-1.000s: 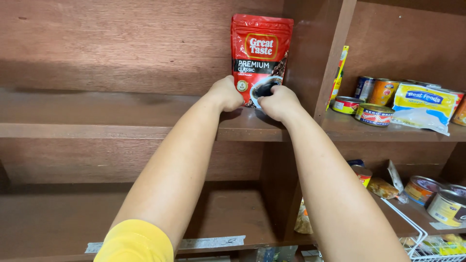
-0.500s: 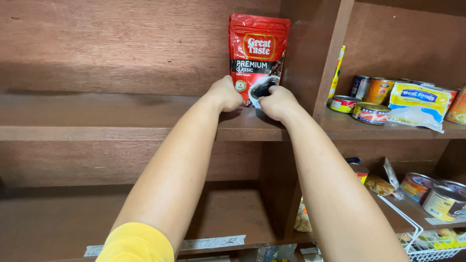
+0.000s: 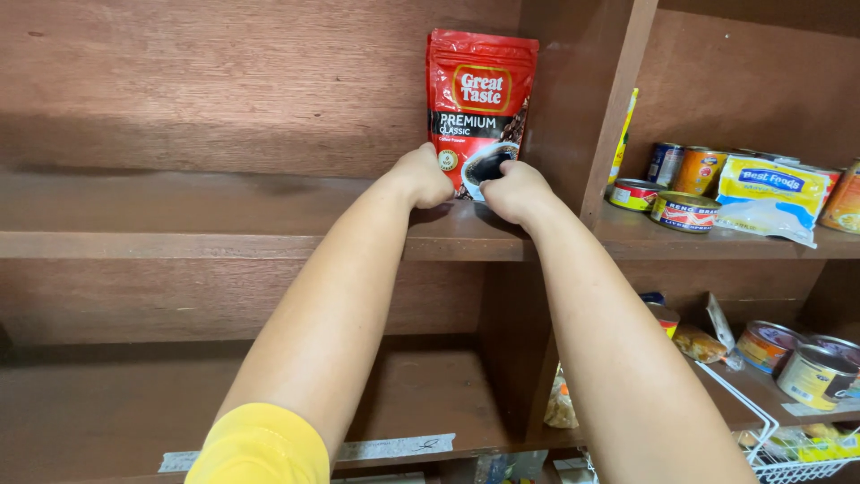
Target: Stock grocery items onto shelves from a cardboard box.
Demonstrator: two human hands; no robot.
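- Gripping the lower corners of a red stand-up pouch point(image 3: 479, 103), the left hand point(image 3: 423, 177) and right hand point(image 3: 512, 191) are curled shut, one at each bottom corner.
- The pouch is held upright on the wooden shelf point(image 3: 224, 235), directly above the hands, against the back panel.
- A dark wooden divider point(image 3: 587, 108) is seen just to the right of the right hand.
- Further right of it, small cans point(image 3: 667, 202) and a yellow-and-white packet point(image 3: 769, 197) are set on the neighbouring shelf.
- Below the right forearm, more cans point(image 3: 811, 372) and a white wire basket point(image 3: 788, 457) are visible.
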